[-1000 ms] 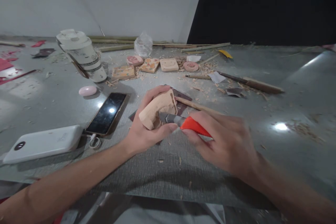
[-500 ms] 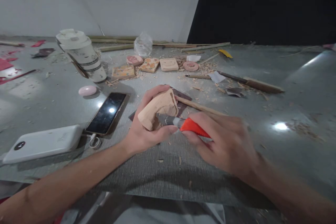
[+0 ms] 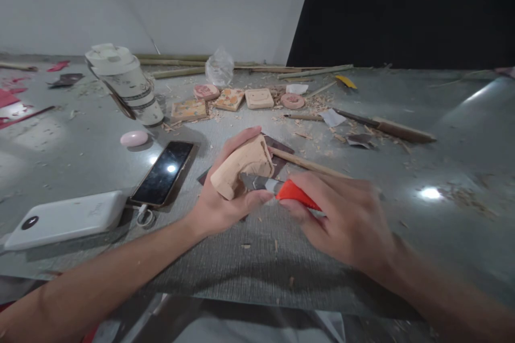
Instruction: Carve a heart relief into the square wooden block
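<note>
Head view: pale wooden piece [image 3: 239, 163] at near centre, over a dark sheet [image 3: 280, 144].
Left hand [image 3: 219, 198]: fingers wrapped round the wooden piece, thumb just beside the blade [image 3: 259, 183].
Right hand [image 3: 341, 220]: fingers curled round the red-handled knife [image 3: 298, 195], blade tip at the hollow.
Cutting advice: shallow, controlled strokes advisable; left thumb best clear of the edge.

The left hand [image 3: 215, 208] grips a wooden piece [image 3: 242, 163]; the right hand [image 3: 348, 220] holds a red-handled knife [image 3: 296, 194] against it; a phone [image 3: 161, 178] lies nearby.
</note>
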`<act>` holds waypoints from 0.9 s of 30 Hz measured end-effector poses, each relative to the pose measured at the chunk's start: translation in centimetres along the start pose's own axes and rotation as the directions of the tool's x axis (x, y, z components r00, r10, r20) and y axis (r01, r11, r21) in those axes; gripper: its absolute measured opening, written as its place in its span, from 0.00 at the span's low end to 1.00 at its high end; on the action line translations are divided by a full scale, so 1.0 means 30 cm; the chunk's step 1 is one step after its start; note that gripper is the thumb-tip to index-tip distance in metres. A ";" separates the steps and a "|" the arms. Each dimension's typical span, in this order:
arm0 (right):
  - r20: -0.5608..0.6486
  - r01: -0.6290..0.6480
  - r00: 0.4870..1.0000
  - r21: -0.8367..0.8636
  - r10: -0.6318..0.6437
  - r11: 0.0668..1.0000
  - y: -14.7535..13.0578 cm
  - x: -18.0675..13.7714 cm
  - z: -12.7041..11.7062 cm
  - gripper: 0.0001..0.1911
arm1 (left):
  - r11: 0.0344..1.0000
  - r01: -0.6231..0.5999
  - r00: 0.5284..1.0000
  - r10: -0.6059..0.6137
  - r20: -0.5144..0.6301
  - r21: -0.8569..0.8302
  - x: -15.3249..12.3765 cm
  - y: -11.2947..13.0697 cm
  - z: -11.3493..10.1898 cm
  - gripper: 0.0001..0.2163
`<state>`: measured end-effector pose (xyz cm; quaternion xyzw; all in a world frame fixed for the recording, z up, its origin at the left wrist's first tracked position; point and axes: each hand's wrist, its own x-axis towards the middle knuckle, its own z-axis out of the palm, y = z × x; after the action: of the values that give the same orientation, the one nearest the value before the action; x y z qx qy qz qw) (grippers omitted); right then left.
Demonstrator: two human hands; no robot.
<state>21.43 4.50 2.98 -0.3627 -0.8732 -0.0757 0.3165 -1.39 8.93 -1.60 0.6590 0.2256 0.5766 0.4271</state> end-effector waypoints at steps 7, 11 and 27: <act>-0.001 -0.007 1.000 -0.018 0.007 1.000 -0.004 0.007 -0.003 0.13 | 1.000 -0.003 1.000 0.003 -0.009 0.006 0.002 0.002 0.003 0.38; -0.013 -0.003 1.000 -0.018 0.003 1.000 -0.005 0.008 -0.003 0.12 | 1.000 -0.014 1.000 0.014 -0.019 -0.021 0.000 0.004 0.008 0.37; -0.035 -0.006 0.999 -0.024 0.006 1.000 -0.014 0.004 -0.005 0.10 | 1.000 0.003 0.997 -0.004 -0.081 -0.006 -0.010 0.022 0.026 0.38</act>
<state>21.16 4.21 3.20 -0.3678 -0.8655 -0.0916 0.3273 -0.86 8.10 -1.19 0.6335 0.2419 0.6026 0.4207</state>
